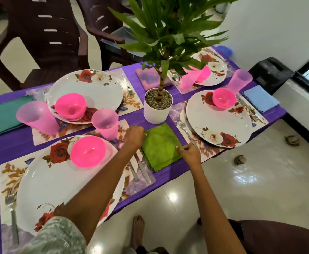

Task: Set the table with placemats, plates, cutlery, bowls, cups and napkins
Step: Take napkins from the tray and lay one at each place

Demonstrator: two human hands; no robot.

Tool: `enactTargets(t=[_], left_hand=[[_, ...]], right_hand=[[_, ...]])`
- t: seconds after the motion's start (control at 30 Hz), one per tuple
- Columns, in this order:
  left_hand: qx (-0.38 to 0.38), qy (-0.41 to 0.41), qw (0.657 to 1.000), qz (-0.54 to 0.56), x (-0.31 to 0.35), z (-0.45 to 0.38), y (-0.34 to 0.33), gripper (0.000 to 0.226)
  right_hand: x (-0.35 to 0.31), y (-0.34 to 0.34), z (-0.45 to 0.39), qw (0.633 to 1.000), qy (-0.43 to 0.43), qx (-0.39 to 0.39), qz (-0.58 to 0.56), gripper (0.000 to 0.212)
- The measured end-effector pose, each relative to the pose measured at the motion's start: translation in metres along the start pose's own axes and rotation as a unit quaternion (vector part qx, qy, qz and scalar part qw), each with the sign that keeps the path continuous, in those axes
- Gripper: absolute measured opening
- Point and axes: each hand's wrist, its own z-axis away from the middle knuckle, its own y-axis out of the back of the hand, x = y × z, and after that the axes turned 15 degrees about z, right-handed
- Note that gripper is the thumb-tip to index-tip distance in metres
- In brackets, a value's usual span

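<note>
Left hand (133, 136) and right hand (190, 153) pinch opposite edges of the green napkin (160, 146), flat beside the near placemat (140, 187); four settings appear complete, this napkin apparently the last item.

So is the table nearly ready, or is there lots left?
Nearly ready. All four places look laid: the near plate, like the others, has a pink bowl, cup and cutlery on a placemat. Teal, pink and blue napkins are down. In hand: the left hand and right hand are setting down the green napkin. That looks like the last piece.
</note>
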Motion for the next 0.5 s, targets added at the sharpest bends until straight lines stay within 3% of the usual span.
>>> enactTargets(t=[0.13, 0.2, 0.5], left_hand=[[-0.042, 0.033, 0.994, 0.092, -0.001, -0.002, -0.008, 0.028], [-0.055, 0.040, 0.991, 0.115, 0.001, 0.000, -0.015, 0.028], [-0.011, 0.083, 0.976, 0.202, -0.002, -0.007, -0.017, 0.019]], right_hand=[[0.008, 0.011, -0.005, 0.998, -0.028, -0.003, -0.057, 0.034], [0.014, 0.015, -0.007, 0.994, -0.039, -0.013, -0.100, 0.027], [0.008, 0.012, 0.000, 0.989, -0.046, -0.019, -0.136, 0.023]])
